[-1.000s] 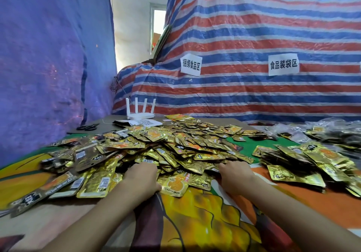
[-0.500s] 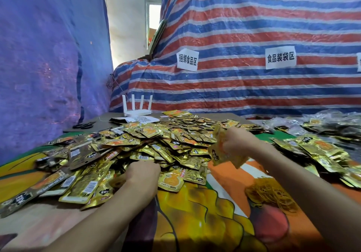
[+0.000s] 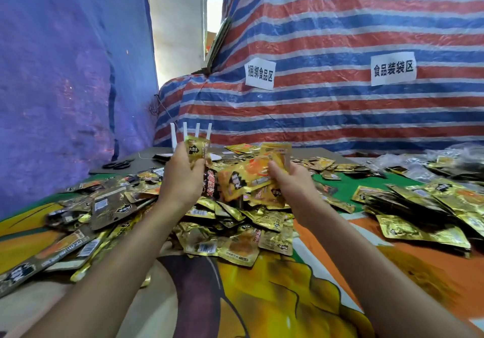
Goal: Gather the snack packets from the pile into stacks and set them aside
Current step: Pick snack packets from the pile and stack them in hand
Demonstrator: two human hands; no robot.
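Left hand (image 3: 183,177): raised above the table, fingers curled; thumb and fingers pinch a single packet (image 3: 197,149), gold with a black logo, which stands upright over the fingertips.
Right hand (image 3: 290,183): raised at about the same height, fingers closed around a bundle of packets (image 3: 251,177); the packets are gold and orange, fanned out and not aligned, and one rises above the others.
Between the hands: a dark red packet (image 3: 209,184) hangs here; which hand holds it, I cannot tell. The bundle reaches near the left hand.
Below the hands: the loose pile (image 3: 235,222) of gold packets covers the middle of the table, the packets overlapping in all directions.
Left of the pile: longer dark packets (image 3: 104,206) lie spread toward the near left edge.
Right of the pile: the set-aside stacks (image 3: 424,206) of gold packets lie apart from the pile, with a strip of cloth between them.
Table cover: a printed cloth (image 3: 275,298) in orange, yellow and green.
Far end of the table: black scissors (image 3: 117,165) at the left, and a white router (image 3: 197,130) whose four antennas show behind the left hand.
Far right: clear plastic bags (image 3: 445,159), crumpled.
Background: a striped tarp (image 3: 340,36) in red, white and blue with two paper signs (image 3: 260,73), and a blue tarp (image 3: 52,75) on the left.
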